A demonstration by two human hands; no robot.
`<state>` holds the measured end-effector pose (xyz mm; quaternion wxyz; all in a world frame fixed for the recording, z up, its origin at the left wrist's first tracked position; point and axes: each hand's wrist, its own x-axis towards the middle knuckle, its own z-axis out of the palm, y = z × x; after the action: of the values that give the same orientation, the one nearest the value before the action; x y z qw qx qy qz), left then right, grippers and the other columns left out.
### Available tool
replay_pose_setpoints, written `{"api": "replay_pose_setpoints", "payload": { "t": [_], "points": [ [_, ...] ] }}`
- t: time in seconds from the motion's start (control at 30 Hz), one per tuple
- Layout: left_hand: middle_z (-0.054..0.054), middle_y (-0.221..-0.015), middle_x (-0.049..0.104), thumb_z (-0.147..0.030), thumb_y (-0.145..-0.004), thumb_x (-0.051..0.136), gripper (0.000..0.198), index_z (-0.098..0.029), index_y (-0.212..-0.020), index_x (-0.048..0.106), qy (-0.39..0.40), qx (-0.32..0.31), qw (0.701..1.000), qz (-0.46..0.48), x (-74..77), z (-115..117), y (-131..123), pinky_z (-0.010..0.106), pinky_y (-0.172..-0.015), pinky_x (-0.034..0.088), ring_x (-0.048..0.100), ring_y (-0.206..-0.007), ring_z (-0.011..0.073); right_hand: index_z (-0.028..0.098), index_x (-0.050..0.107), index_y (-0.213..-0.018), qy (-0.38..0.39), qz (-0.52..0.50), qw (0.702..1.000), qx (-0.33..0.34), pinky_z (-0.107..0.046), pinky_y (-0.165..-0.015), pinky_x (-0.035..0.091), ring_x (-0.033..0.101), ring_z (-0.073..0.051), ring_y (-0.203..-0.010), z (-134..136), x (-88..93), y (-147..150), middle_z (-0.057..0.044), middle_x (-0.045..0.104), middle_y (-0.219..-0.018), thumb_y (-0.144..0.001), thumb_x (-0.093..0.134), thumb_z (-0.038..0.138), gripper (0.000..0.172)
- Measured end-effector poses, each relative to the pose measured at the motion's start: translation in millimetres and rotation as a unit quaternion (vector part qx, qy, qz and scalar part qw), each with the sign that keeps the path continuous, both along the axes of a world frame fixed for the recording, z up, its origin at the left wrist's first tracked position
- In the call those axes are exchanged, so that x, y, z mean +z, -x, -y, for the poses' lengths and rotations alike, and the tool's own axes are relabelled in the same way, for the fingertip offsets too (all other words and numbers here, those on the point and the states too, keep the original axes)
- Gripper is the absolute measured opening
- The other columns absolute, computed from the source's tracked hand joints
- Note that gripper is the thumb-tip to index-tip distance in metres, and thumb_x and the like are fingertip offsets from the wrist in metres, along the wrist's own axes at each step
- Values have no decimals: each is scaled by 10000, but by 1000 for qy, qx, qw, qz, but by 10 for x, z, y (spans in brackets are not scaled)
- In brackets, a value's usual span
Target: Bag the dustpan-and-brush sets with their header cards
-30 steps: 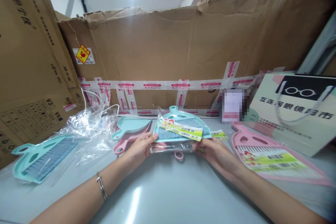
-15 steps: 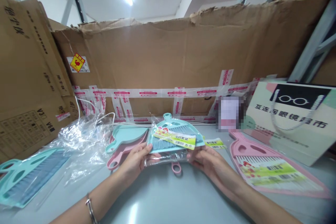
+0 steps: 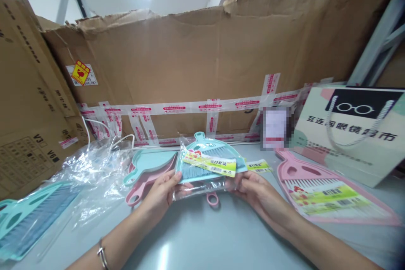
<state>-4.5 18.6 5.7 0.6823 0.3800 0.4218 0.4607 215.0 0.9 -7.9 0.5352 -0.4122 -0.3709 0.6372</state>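
Note:
Between my hands is a mint-green dustpan and brush set [image 3: 218, 147] in a clear plastic bag, with a yellow-green card label [image 3: 210, 163] across it. My left hand [image 3: 166, 190] pinches the bag's near left corner, thumb on top. At the near right corner, my right hand [image 3: 253, 187] grips the bag, its fingers partly hidden beneath. A pink handle loop [image 3: 212, 199] shows under the near edge of the bag. Left of the set lie a mint dustpan [image 3: 152, 162] and a pink one [image 3: 148, 183] beneath it.
A pink dustpan and brush set [image 3: 332, 190] lies to the right, before a paper bag [image 3: 351, 135]. Crumpled clear plastic [image 3: 91, 173] and another mint set [image 3: 34, 215] are on the left. Large cardboard boxes [image 3: 177, 63] stand behind the grey table [image 3: 202, 236].
The camera view has shifted slightly, so the boxes appear higher and further left. Both hands keep their hold on the bagged set, which has barely moved.

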Motion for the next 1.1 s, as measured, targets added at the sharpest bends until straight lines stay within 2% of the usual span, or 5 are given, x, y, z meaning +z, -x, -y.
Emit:
{"api": "replay_pose_setpoints", "payload": {
  "t": [0.23, 0.37, 0.7, 0.87, 1.1],
  "points": [
    [54, -648, 682, -315, -628, 747, 284, -121, -792, 620, -21, -5, 1000, 1, -20, 2, 11, 257, -664, 515, 633, -599, 145, 197, 555, -517, -5, 7, 1000, 4, -314, -769, 383, 494, -161, -707, -4, 8, 16, -3, 595, -644, -522, 592, 189, 39],
    [70, -648, 687, -336, -601, 762, 297, -126, -730, 596, -12, 0, 1000, -2, -36, -1, 0, 270, -670, 520, 633, -606, 151, 201, 547, -455, -9, 50, 999, -19, -289, -681, 353, 454, -159, -655, -22, 15, 14, -1, 544, -537, -505, 565, 212, 55],
    [76, -646, 688, -338, -614, 753, 291, -132, -692, 562, -14, 2, 1000, 8, -52, 11, -11, 265, -665, 525, 630, -596, 143, 202, 557, -448, -19, 51, 998, -24, -292, -718, 334, 458, -167, -696, 4, 1, -14, -1, 555, -554, -515, 570, 229, 73],
    [70, -659, 687, -326, -625, 747, 274, -132, -691, 566, -19, -2, 1000, 9, -58, 25, -26, 257, -657, 526, 632, -605, 143, 200, 550, -466, -31, 42, 999, -11, -288, -677, 335, 453, -150, -626, -20, -20, -18, 7, 545, -510, -542, 563, 216, 78],
    [5, -548, 606, -328, -655, 724, 257, -138, -642, 552, -49, -8, 999, 13, -73, 28, -23, 247, -665, 514, 639, -665, 151, 196, 544, -469, -28, 40, 999, -14, -286, -667, 332, 456, -146, -602, -38, -24, -16, 6, 556, -498, -519, 576, 219, 63]
  ]
}}
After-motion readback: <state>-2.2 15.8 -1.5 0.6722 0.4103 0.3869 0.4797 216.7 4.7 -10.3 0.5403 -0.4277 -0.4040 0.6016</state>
